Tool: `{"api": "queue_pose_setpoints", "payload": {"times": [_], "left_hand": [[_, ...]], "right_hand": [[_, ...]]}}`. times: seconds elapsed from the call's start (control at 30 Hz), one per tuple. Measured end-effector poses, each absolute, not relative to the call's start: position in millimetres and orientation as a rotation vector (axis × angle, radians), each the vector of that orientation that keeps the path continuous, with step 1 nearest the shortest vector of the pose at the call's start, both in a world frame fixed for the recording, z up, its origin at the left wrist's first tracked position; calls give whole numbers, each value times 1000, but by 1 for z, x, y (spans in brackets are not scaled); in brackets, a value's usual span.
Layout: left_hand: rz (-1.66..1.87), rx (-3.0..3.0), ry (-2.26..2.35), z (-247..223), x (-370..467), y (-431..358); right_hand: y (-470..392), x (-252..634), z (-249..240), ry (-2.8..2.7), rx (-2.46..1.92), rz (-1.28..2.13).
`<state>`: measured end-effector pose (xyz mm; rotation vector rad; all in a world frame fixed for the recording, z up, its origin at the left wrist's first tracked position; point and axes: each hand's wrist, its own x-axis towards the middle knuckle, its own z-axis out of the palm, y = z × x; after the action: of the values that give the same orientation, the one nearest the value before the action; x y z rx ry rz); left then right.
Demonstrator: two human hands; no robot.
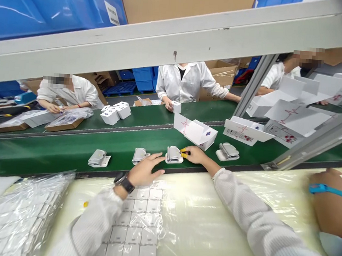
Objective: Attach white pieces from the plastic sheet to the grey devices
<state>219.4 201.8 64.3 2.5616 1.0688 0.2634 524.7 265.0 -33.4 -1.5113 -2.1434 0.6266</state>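
Grey folded-cuff device with a white flat base (174, 155) lies between the hands on the green belt (53, 150), long axis left to right. The right hand (196, 155) is nearer, yellow-covered fingertips at its right edge, grip unclear; the left hand (146, 170) spreads near left. Beyond, right, sits an open white cardboard box (194, 132), contents hidden.

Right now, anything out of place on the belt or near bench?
One thing: a small yellow piece lies by itself on the plastic-covered bench, between two batches of white packs. It looks stray, unlike the packs around it; too small to identify. No spill or damage stands out.
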Motion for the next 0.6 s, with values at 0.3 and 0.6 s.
{"api": "queue_pose_setpoints", "payload": {"times": [0.3,0.6], "left_hand": [[473,2490,1297,35,132,91],[1009,2387,1311,89,93,68]], "right_hand": [[277,531,-30,-2037,-1749,847],[215,560,-12,-1832,-1984,198]]}}
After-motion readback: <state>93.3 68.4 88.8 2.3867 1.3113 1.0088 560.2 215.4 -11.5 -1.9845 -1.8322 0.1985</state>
